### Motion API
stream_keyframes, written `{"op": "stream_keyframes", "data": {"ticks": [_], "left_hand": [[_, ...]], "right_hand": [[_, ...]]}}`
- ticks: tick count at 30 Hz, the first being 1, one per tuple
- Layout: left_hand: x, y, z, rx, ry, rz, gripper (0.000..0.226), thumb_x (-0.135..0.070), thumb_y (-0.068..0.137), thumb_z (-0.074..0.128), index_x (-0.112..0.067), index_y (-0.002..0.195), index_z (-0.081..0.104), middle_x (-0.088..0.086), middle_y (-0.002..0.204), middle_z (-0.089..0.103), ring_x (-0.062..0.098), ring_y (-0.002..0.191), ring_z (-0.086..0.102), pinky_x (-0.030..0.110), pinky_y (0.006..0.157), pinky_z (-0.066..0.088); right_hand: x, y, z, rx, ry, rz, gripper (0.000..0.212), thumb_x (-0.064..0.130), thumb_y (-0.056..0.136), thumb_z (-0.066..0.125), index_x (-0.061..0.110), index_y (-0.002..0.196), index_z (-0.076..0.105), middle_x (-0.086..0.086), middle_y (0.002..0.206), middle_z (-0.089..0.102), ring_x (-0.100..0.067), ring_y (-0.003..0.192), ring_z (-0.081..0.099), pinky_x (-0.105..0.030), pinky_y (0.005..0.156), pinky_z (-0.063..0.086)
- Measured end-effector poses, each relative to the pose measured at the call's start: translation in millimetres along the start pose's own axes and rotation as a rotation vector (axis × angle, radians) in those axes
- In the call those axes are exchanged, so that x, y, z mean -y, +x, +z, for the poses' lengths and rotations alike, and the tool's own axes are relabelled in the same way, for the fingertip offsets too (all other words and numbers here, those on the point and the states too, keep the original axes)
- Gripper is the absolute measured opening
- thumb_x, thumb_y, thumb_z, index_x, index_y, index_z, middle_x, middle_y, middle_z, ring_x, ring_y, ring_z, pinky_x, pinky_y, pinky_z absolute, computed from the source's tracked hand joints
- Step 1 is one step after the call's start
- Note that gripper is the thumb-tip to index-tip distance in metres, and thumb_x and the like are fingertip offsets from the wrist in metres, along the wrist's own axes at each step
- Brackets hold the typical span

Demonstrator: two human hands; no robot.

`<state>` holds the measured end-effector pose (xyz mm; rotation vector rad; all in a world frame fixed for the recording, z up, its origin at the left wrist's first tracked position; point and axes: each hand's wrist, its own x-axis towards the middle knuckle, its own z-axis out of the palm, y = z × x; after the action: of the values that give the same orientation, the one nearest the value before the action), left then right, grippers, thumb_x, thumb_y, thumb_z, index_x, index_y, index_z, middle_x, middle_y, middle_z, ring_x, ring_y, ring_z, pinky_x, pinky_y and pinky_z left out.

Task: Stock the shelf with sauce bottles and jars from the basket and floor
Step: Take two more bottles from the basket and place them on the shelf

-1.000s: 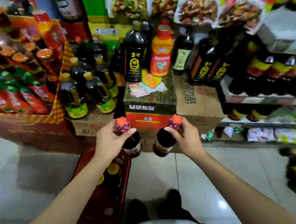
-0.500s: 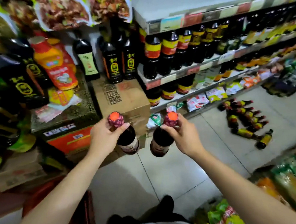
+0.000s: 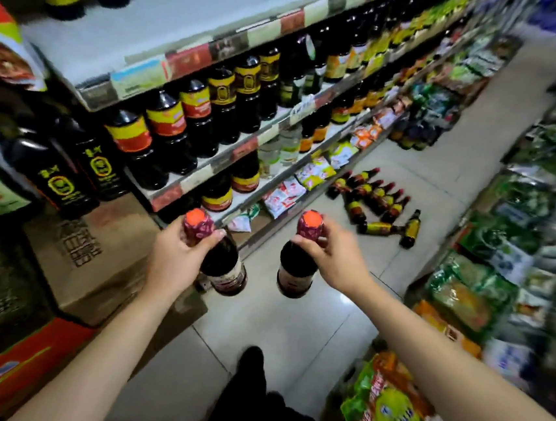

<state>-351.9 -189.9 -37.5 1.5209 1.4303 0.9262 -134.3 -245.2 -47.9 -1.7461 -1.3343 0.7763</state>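
Head view, left hand [image 3: 177,255]: fingers curled round the neck of a dark sauce bottle [image 3: 225,268], which hangs cap-up.
Right hand [image 3: 335,258]: grips a second bottle [image 3: 296,271] the same way.
Shelf [image 3: 201,177]: ahead and to the left, nearer the left hand.
Floor bottles [image 3: 377,203]: lying flat beyond the right hand.
Unclear: no basket in sight; labels blurred.

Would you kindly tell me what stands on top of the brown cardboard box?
Tall dark bottles with black-and-yellow labels stand on the brown cardboard box; the left hand hides its right edge.
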Motion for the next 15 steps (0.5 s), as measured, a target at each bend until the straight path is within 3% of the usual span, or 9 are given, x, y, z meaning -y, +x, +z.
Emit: {"op": "stream_keyframes", "data": {"ticks": [4, 7, 9, 10, 13, 15], "left_hand": [[-1.1, 44.9, 36.3, 0.081, 0.037, 0.048, 0.016, -0.013, 0.075, 0.073, -0.014, 0.084, 0.06, -0.001, 0.078, 0.065, 0.005, 0.074, 0.06, 0.027, 0.079, 0.044], [-8.0, 82.8, 63.1, 0.122, 0.054, 0.085, 0.015, -0.015, 0.074, 0.074, -0.011, 0.084, 0.063, -0.001, 0.076, 0.065, -0.01, 0.064, 0.058, 0.012, 0.069, 0.045], [-16.2, 107.6, 78.8, 0.152, 0.045, 0.09, 0.017, -0.017, 0.073, 0.075, -0.01, 0.084, 0.063, 0.0, 0.074, 0.066, -0.009, 0.064, 0.059, 0.008, 0.066, 0.044], [-19.3, 121.0, 86.2, 0.163, 0.041, 0.095, 0.019, -0.021, 0.071, 0.078, -0.013, 0.082, 0.064, 0.002, 0.075, 0.067, -0.004, 0.066, 0.061, 0.013, 0.069, 0.046], [-27.9, 158.1, 104.9, 0.173, 0.035, 0.095, 0.031, -0.049, 0.059, 0.074, -0.026, 0.078, 0.064, 0.002, 0.081, 0.071, 0.021, 0.081, 0.067, 0.038, 0.081, 0.052], [-35.6, 182.2, 115.8, 0.172, 0.039, 0.086, 0.035, -0.057, 0.055, 0.068, -0.031, 0.078, 0.063, 0.0, 0.083, 0.072, 0.023, 0.085, 0.067, 0.044, 0.086, 0.052]], "right_hand": [[-15.5, 32.0, -24.0, -0.047, -0.014, 0.028, 0.038, 0.027, 0.082, 0.068, 0.006, 0.112, 0.058, -0.006, 0.095, 0.066, -0.019, 0.09, 0.061, -0.029, 0.086, 0.048], [-28.3, 63.2, -40.7, -0.08, -0.065, 0.034, 0.025, 0.029, 0.082, 0.068, 0.015, 0.099, 0.057, 0.0, 0.087, 0.061, -0.017, 0.085, 0.059, -0.034, 0.084, 0.05], [-34.6, 86.1, -51.6, -0.105, -0.091, 0.05, 0.021, 0.03, 0.081, 0.068, 0.02, 0.09, 0.053, -0.002, 0.084, 0.06, -0.021, 0.083, 0.059, -0.038, 0.081, 0.051], [-37.6, 98.3, -56.6, -0.116, -0.101, 0.052, 0.021, 0.03, 0.081, 0.068, 0.018, 0.09, 0.053, -0.003, 0.083, 0.06, -0.021, 0.082, 0.059, -0.036, 0.078, 0.05], [-41.4, 129.3, -71.3, -0.135, -0.108, 0.043, 0.022, 0.025, 0.08, 0.069, 0.013, 0.093, 0.057, -0.002, 0.083, 0.06, -0.015, 0.077, 0.056, -0.011, 0.069, 0.041], [-43.5, 149.6, -80.7, -0.15, -0.113, 0.042, 0.023, 0.025, 0.081, 0.069, 0.011, 0.096, 0.058, 0.003, 0.083, 0.058, -0.015, 0.08, 0.055, -0.006, 0.069, 0.039]]}}
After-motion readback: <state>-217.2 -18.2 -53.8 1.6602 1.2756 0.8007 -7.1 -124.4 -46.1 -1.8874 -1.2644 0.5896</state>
